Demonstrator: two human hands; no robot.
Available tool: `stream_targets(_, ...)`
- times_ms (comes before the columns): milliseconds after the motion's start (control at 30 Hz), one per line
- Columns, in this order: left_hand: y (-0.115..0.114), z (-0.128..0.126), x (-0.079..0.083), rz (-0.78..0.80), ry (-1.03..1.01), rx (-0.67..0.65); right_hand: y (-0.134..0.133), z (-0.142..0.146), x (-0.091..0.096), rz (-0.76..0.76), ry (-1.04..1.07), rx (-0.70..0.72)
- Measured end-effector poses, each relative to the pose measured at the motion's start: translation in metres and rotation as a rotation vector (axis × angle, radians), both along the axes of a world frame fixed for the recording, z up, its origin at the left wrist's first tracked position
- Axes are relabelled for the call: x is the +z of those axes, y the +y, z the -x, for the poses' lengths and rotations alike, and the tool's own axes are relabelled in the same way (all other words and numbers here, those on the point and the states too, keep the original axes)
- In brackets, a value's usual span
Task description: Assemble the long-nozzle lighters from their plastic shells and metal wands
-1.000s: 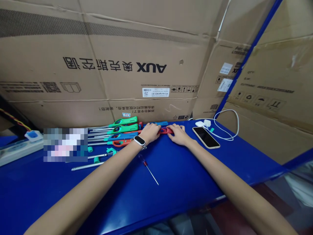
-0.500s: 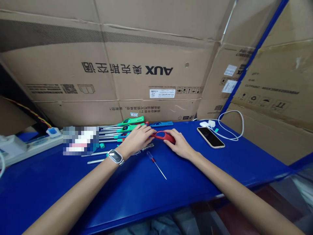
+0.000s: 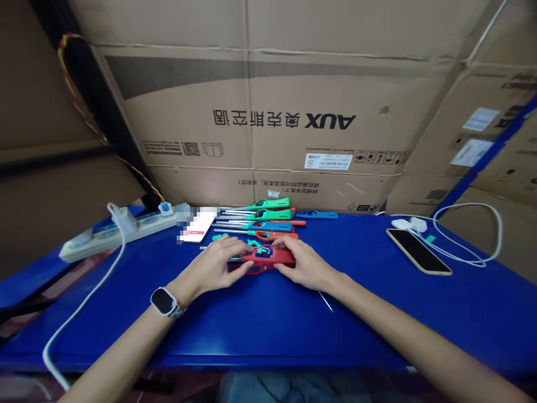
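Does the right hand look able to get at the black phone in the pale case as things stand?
Probably yes: nothing seems to stand on the blue tabletop between the right hand and the black phone. That hand holds a red plastic casing, so it might have to let go first.

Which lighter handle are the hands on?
The red lighter handle nearest the camera, held between the left hand and right hand; the other handles lie farther back.

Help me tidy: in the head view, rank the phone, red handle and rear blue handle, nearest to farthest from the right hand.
1. Red handle, in the right hand
2. Rear blue handle, ahead, past that hand
3. Phone, off to the right
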State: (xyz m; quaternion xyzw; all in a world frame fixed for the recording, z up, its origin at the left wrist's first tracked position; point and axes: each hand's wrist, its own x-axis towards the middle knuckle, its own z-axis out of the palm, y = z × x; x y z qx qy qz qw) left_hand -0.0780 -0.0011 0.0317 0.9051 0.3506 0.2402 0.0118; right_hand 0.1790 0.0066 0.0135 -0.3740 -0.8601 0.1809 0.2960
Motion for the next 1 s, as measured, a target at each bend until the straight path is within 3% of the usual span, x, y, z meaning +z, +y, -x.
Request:
stream_targets(200,0.023,0.001,0.008,0.022,0.053,-0.014,0.018,0.005,0.003,0.105,0.122,0.023)
stream_targets(333,0.036,0.002,0.007,0.108,-0.09,0.023,0.027,0.007,-0.002,0.143,0.268,-0.063)
stream_targets(500,0.034,0.006,-0.005,0.29,-0.324,0.065,0.022,0.002,-0.012,0.116,0.328,-0.102)
stream_targets(667,0.026,0.017,-0.008,0.382,-0.526,0.133,0.009,0.001,-0.013,-0.023,0.469,-0.345)
stream_targets(733,0.024,0.021,-0.005,0.348,-0.61,0.171,0.004,0.004,-0.012,-0.02,0.383,-0.318)
stream_targets(833,0.023,0.026,0.0,0.302,-0.678,0.197,-0.004,0.007,-0.01,-0.043,0.042,-0.153)
stream_targets(1000,0.018,0.026,0.0,0.318,-0.628,0.172,-0.009,0.01,-0.009,-0.134,-0.283,-0.028)
